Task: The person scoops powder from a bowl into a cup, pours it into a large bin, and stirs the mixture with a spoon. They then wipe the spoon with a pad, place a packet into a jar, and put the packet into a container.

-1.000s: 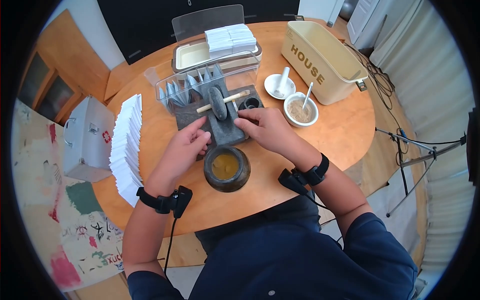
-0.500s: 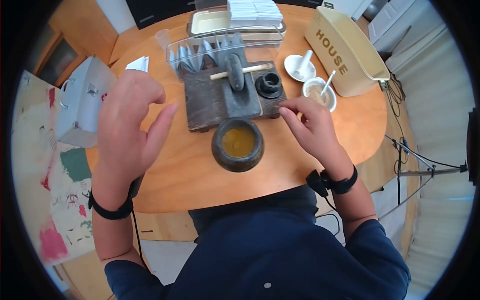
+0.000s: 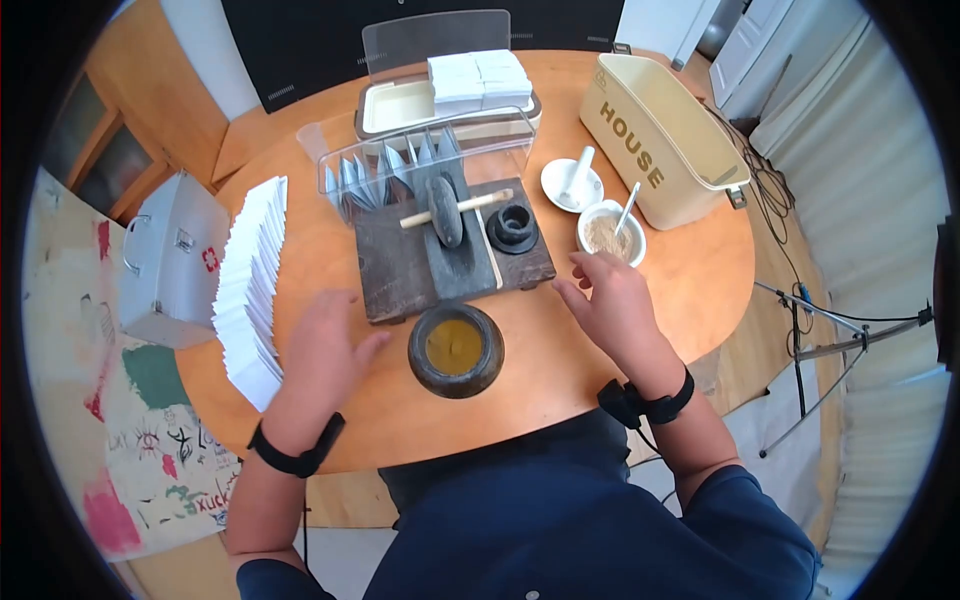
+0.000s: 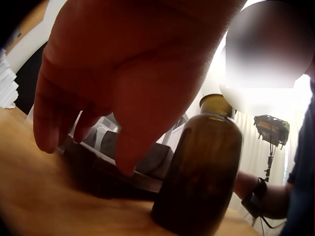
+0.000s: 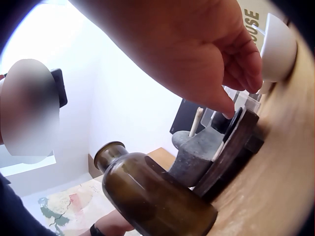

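My left hand (image 3: 325,345) hovers over the table left of a brown glass bottle (image 3: 457,385), fingers extended and holding nothing. My right hand (image 3: 615,305) is by the near right corner of a dark wooden board (image 3: 395,285), its fingers loosely bent around nothing. On the board lies a grey stone trough (image 3: 468,275), bearing a stone grinding wheel (image 3: 445,212) with a pale wooden handle (image 3: 485,200) through it. A small black pot (image 3: 513,228) sits to its right. In both wrist views the bottle (image 4: 197,172) stands upright on the table, narrow-necked with a flared rim.
Beyond my right hand are a white bowl (image 3: 638,252) of pale powder with a spoon and a dish (image 3: 553,192) with a white pestle. A cream bin (image 3: 655,150) stands behind. Folded white papers (image 3: 248,290) line the left; a clear holder (image 3: 330,175) backs the board.
Both hands have left the near end of the stone trough. The left hand rose to the left, then came lower beside the bottle; the right hand shifted right.
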Available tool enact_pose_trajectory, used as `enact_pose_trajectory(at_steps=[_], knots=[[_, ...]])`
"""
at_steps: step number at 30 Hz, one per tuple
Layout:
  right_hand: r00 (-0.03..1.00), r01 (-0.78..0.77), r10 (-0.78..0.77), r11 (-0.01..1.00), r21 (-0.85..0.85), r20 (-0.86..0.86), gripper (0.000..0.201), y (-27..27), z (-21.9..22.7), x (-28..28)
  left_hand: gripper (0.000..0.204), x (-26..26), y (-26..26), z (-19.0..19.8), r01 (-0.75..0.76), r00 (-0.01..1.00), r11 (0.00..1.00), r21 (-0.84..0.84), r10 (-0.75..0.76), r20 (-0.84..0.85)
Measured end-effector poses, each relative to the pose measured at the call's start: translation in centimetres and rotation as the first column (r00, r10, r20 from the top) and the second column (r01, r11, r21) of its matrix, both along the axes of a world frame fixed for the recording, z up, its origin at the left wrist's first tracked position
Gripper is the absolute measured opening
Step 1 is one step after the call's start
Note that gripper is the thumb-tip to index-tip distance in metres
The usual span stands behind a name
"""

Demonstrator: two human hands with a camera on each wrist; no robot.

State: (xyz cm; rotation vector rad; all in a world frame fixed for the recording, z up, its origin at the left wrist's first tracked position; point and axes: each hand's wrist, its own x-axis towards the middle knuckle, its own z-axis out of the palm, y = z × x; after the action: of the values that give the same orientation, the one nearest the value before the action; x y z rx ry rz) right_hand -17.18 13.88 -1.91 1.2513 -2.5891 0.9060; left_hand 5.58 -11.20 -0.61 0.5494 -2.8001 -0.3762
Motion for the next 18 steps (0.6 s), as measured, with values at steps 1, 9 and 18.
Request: enact_pose_trajectory(at_steps=[1,9,18], knots=[[0.999,0.012,-0.009,0.998,0.070,-0.047,0.032,0.1,-0.6,-0.3,0.050,0.1,0.1,-0.4,-0.069,0.996,0.993,0.093,0.064,0.064],[1.000,-0.007,0.008,0.999,-0.045,0.020,0.022,-2.1,3.6,-3.0,0.061,-3.1,-6.4,-1.8,-0.184,0.962,0.925,0.332,0.238,-0.130],[0.994,0.068,-0.065,0.997,-0.026,0.086,0.029,-11.8,5.2,-13.9,0.043,-10.3,-12.9,-2.7,-0.154,0.900,0.468,0.870,0.429,-0.072]])
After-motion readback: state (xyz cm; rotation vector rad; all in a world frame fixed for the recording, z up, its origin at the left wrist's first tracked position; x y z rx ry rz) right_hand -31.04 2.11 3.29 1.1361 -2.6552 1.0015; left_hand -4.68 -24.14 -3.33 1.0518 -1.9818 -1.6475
